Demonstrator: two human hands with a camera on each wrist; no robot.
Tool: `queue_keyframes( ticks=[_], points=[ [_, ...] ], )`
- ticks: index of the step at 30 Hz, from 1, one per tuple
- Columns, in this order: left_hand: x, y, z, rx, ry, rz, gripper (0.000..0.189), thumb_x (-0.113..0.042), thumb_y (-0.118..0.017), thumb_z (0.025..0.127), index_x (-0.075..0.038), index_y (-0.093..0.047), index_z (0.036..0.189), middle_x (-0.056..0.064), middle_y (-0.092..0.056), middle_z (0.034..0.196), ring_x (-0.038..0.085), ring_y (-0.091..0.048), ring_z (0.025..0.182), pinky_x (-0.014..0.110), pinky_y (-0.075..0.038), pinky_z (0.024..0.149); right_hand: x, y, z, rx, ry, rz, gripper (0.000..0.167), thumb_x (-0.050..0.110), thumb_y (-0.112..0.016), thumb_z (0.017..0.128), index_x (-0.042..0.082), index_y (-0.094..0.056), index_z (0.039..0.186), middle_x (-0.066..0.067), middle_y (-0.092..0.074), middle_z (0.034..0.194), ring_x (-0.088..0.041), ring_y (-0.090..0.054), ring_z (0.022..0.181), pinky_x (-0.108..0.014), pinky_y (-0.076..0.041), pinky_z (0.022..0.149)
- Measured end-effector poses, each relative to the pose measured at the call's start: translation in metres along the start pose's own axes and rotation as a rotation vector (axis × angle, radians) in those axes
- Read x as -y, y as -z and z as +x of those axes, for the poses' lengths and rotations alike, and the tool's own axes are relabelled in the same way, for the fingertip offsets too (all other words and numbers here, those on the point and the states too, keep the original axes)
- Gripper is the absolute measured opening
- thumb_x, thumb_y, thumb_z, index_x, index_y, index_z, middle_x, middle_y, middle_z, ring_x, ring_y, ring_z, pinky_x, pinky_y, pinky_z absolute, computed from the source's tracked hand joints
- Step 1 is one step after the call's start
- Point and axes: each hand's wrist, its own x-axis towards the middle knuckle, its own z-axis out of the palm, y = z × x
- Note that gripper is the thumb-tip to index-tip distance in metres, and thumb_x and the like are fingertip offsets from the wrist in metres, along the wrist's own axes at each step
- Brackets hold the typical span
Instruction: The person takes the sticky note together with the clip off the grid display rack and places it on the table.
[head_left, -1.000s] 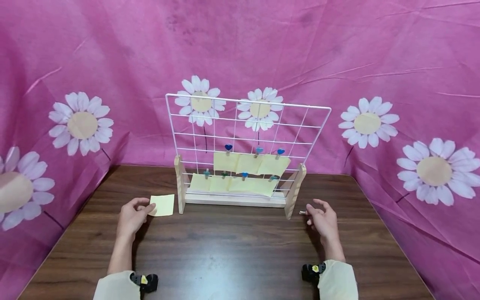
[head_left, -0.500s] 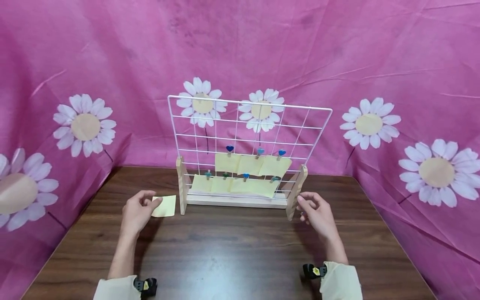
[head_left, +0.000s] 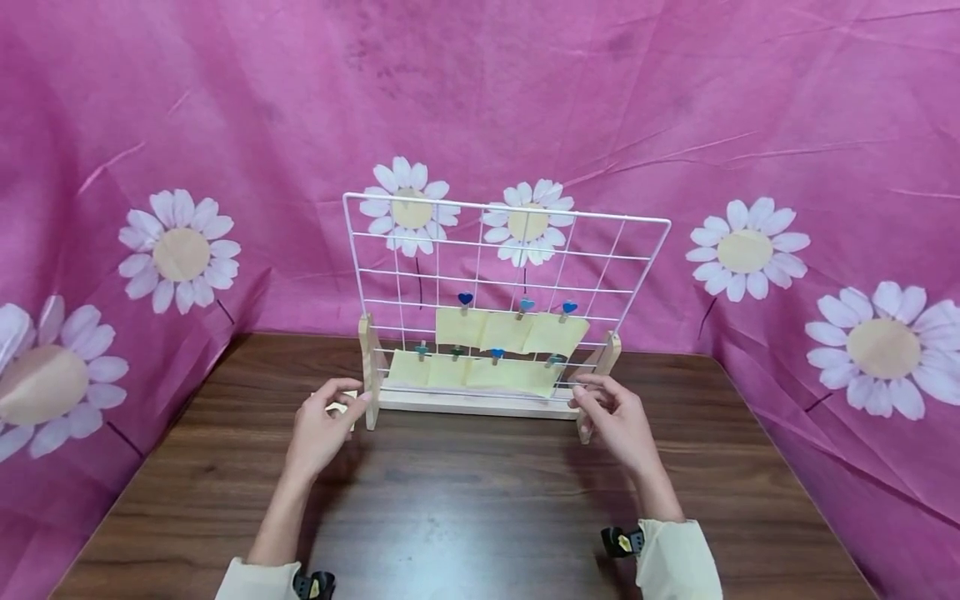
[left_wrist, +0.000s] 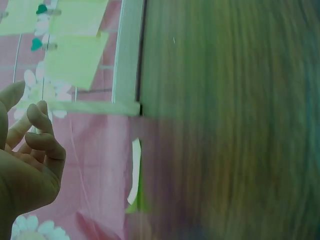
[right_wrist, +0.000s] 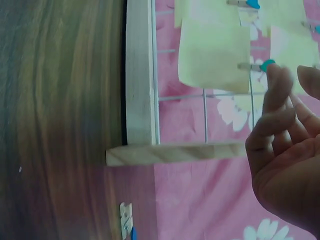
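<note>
We see the left hand [head_left: 318, 433] half-opened, fingers loosely bent, thumb apart, gripping nothing. It's just beside the left pale wooden leg [head_left: 367, 367] of the white wire grid rack [head_left: 510, 206]; we can't tell if it touches. Right hand [head_left: 618, 425] likewise: fingers loosely bent, nothing held, in front of the right pale wooden leg [head_left: 611, 354]; contact unclear. Square pale-yellow paper note [left_wrist: 135, 172] lies on the table outside the left leg, edge curled up. Small pale wooden clothespin with a blue part [right_wrist: 126, 220] lies outside the right leg.

Versus a second ago: left hand is off the note, right hand off the pin, both shifted inward to the rack. Clipped pale-yellow notes [head_left: 558, 332] unchanged, two rows.

Surface: dark brown wood-grain table [head_left: 442, 500]. Behind: pink cloth with white daisies [head_left: 480, 83].
</note>
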Motion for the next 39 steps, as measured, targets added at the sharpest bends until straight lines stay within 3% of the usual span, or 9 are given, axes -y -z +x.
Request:
queue_keyframes(
  ticks=[5, 9, 16, 20, 24, 28, 31, 35, 39],
  points=[
    [-0.011, -0.01, 0.001, 0.018, -0.055, -0.027, 0.036, -0.02, -0.076, 0.092, -0.004, -0.065, 0.122, 0.012, -0.066, 0.086, 0.008, -0.05, 0.046, 0.026, -0.047, 0.046, 0.007, -0.01, 0.005, 0.017, 0.072, -0.047, 0.029, 0.011, -0.066, 0.099, -0.005, -0.065, 0.124, -0.023, -0.072, 0.09, -0.012, -0.056, 0.054, -0.026, -0.048, 0.05],
    [-0.022, -0.017, 0.001, -0.009, -0.091, -0.018, 0.042, -0.021, -0.079, 0.089, -0.006, -0.063, 0.125, 0.01, -0.068, 0.09, 0.008, -0.049, 0.048, 0.025, -0.045, 0.046, 0.017, -0.019, 0.01, 0.023, 0.144, -0.068, 0.03, 0.009, -0.069, 0.097, -0.005, -0.067, 0.123, -0.023, -0.071, 0.09, -0.015, -0.057, 0.052, -0.026, -0.047, 0.048],
    [-0.039, -0.032, 0.009, -0.096, -0.196, 0.119, 0.044, -0.021, -0.082, 0.086, -0.01, -0.065, 0.125, 0.011, -0.073, 0.103, 0.021, -0.056, 0.071, 0.031, -0.045, 0.066, 0.042, -0.039, 0.022, 0.027, 0.241, -0.047, 0.031, 0.007, -0.073, 0.094, -0.002, -0.069, 0.123, -0.018, -0.074, 0.091, -0.017, -0.059, 0.05, -0.024, -0.042, 0.045],
    [-0.048, -0.04, 0.016, -0.078, -0.206, 0.086, 0.044, -0.024, -0.081, 0.087, -0.009, -0.065, 0.125, 0.01, -0.072, 0.109, 0.027, -0.059, 0.075, 0.037, -0.047, 0.07, 0.055, -0.051, 0.028, 0.036, 0.278, -0.047, 0.03, 0.009, -0.074, 0.093, -0.001, -0.07, 0.122, -0.017, -0.075, 0.091, -0.017, -0.06, 0.051, -0.023, -0.042, 0.046],
    [-0.053, -0.047, 0.023, -0.064, -0.194, 0.073, 0.043, -0.027, -0.08, 0.089, -0.011, -0.065, 0.126, 0.008, -0.072, 0.111, 0.025, -0.058, 0.075, 0.037, -0.047, 0.07, 0.068, -0.058, 0.032, 0.02, 0.287, -0.068, 0.029, 0.012, -0.075, 0.093, 0.001, -0.071, 0.12, -0.016, -0.075, 0.092, -0.019, -0.062, 0.052, -0.023, -0.046, 0.049],
    [-0.059, -0.051, 0.027, -0.048, -0.188, 0.081, 0.044, -0.029, -0.078, 0.09, -0.011, -0.065, 0.127, 0.007, -0.072, 0.11, 0.023, -0.057, 0.068, 0.036, -0.045, 0.069, 0.08, -0.063, 0.034, -0.015, 0.294, -0.104, 0.028, 0.013, -0.075, 0.093, 0.002, -0.073, 0.118, -0.015, -0.075, 0.092, -0.019, -0.062, 0.051, -0.024, -0.045, 0.046],
    [-0.065, -0.054, 0.029, -0.041, -0.192, 0.079, 0.044, -0.032, -0.077, 0.091, -0.013, -0.065, 0.129, 0.005, -0.073, 0.11, 0.021, -0.057, 0.058, 0.037, -0.045, 0.061, 0.089, -0.068, 0.037, -0.023, 0.313, -0.136, 0.028, 0.013, -0.076, 0.092, 0.003, -0.073, 0.118, -0.013, -0.074, 0.092, -0.019, -0.062, 0.05, -0.025, -0.043, 0.044],
    [-0.074, -0.058, 0.032, -0.061, -0.209, 0.091, 0.043, -0.032, -0.076, 0.091, -0.012, -0.066, 0.128, 0.006, -0.073, 0.107, 0.017, -0.055, 0.055, 0.035, -0.044, 0.055, 0.1, -0.075, 0.043, -0.004, 0.326, -0.165, 0.029, 0.016, -0.075, 0.093, 0.004, -0.073, 0.119, -0.01, -0.074, 0.093, -0.019, -0.063, 0.052, -0.026, -0.046, 0.045],
    [-0.08, -0.065, 0.037, -0.102, -0.252, 0.097, 0.041, -0.028, -0.077, 0.09, -0.008, -0.068, 0.124, 0.007, -0.073, 0.104, 0.015, -0.053, 0.06, 0.033, -0.043, 0.06, 0.109, -0.081, 0.048, -0.007, 0.327, -0.184, 0.028, 0.017, -0.076, 0.093, 0.006, -0.073, 0.119, -0.008, -0.074, 0.092, -0.021, -0.064, 0.054, -0.027, -0.046, 0.047]
  ],
)
